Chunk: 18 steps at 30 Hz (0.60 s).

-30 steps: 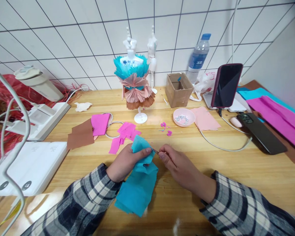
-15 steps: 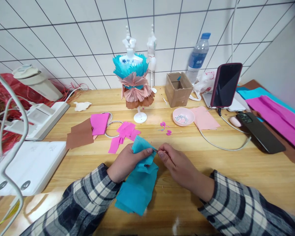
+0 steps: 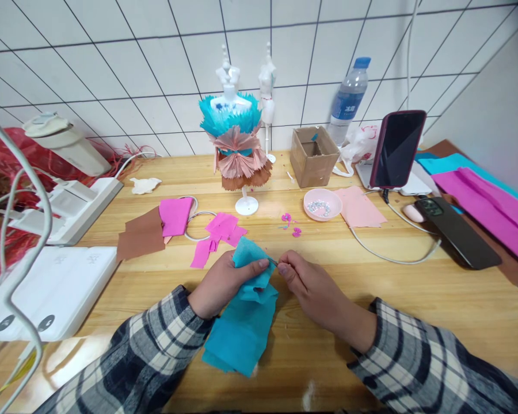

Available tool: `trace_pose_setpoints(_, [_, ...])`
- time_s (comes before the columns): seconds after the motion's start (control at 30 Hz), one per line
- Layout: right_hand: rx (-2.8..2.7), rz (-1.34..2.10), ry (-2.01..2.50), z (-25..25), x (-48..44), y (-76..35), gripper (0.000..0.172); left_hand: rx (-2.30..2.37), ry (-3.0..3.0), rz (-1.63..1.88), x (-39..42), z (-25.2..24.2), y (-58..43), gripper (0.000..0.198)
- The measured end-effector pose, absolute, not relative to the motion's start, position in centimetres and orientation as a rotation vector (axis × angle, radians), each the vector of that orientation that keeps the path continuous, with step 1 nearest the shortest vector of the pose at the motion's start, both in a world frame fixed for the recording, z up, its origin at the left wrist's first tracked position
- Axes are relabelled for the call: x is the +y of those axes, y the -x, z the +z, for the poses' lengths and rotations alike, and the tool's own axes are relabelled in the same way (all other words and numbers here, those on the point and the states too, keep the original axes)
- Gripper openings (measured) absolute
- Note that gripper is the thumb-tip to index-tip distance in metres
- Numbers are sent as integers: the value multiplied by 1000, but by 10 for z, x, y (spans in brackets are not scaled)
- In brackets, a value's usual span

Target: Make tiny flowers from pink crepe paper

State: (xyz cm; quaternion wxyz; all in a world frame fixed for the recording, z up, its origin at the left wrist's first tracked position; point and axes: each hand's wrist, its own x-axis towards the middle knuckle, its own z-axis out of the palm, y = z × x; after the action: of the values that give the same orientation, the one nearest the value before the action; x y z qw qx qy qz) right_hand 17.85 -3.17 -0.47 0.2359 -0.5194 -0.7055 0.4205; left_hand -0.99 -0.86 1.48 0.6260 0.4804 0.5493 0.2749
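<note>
Next to no change from a second ago: both hands keep the same pose, and the teal paper (image 3: 244, 328) stays in the same spot; only the whole view shifts very slightly. Left hand (image 3: 218, 286) clamps the upper part of the paper, thumb on top. Right hand (image 3: 308, 287) pinches a thin tool (image 3: 273, 261) between thumb and fingers. Hands are apart, bridged by the tool at the paper's edge beside the left thumb.

Most of the tool is hidden by the right fingers; too small to tell what kind. Left fingers are largely behind the paper. Small dark reddish patch in the paper's fold, unclear. Can't tell whether the paper's lower end touches the table (image 3: 328, 368). Plaid sleeves (image 3: 159, 339) are cut off at the frame's bottom and side.

Paper is over the near middle of the table, nearer the person than the magenta scraps (image 3: 224, 228). Long axis runs toward the wall (image 3: 138, 75), far end leaning right, near end left. Tool points left and slightly away.
</note>
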Motion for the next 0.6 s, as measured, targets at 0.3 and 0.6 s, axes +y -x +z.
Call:
trace_pose_setpoints(0.3, [-1946,1164,1411,-5,-32,-178,32,1255,-1075,644,-9,14,10,31])
trace_pose_setpoints(0.6, [-1945,1171,1425,-5,-32,-178,32,1230,-1060,629,-11,13,9,30])
